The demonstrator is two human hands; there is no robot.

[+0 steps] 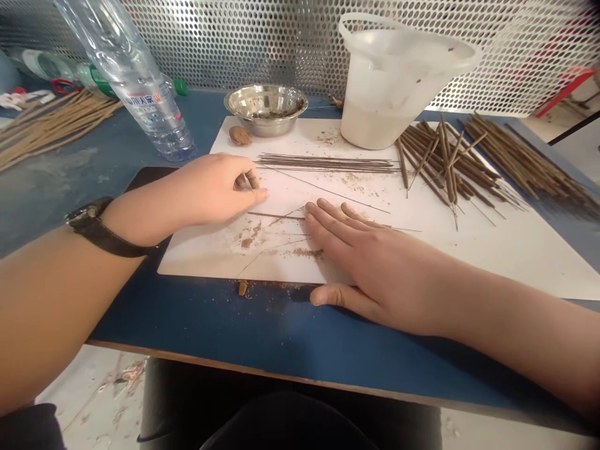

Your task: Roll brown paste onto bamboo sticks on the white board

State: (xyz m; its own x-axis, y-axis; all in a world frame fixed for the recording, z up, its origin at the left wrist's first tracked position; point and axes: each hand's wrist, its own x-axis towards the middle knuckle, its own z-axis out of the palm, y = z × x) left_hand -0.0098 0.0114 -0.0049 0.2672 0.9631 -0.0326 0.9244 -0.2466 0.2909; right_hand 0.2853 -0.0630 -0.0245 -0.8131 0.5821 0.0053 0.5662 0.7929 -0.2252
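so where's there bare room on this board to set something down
Barest: the right front of the white board, between the right hand and the coated sticks. Next, the blue table strip in front of the board, left of that hand. Crowded: the back edge, with steel bowl, plastic tub and thin sticks, and the middle, by the left hand.

- Front strip of the blue table (225,325) lies bare: easy passage along the edge.
- Only a narrow gap between left hand (220,187) and right hand (375,262), and a thin stick (274,216) crosses it.
- A row of bare sticks (328,164) bars the way back.
- Bowl (265,109), bucket (389,81) and leaning bottle (135,81) wall off the rear.
- The right side of the white board (492,250) is open, nearer than the coated sticks (445,162).
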